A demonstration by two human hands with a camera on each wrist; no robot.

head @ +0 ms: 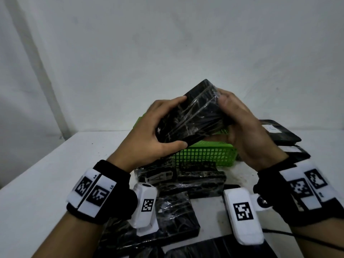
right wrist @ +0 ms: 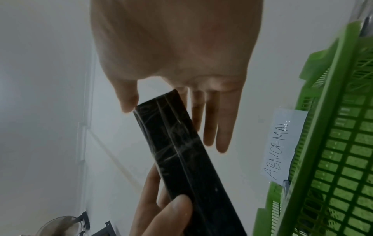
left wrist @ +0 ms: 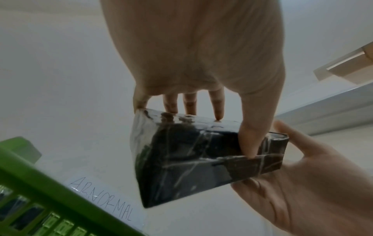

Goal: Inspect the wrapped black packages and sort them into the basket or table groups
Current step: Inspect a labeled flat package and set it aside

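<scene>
**Wrapped package held up over the basket**

A black package (head: pixel 193 116) in clear wrap is held tilted in the air above the green basket (head: pixel 204 155). It is gripped at one end by the left hand (head: pixel 149 138), thumb and fingers curled round it, and at the other by the right hand (head: pixel 242 127). More wrapped packages (head: pixel 186 183) are lying on the white counter (head: pixel 46 174). A paper label (right wrist: pixel 282 143) reading ABNORMAL is fixed to the basket.

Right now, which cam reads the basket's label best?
Right wrist: the paper label on the green basket reads ABNORMAL, unobstructed. Left wrist shows it blurrier and skewed. In the head view, the held package and hands cover that spot.
</scene>
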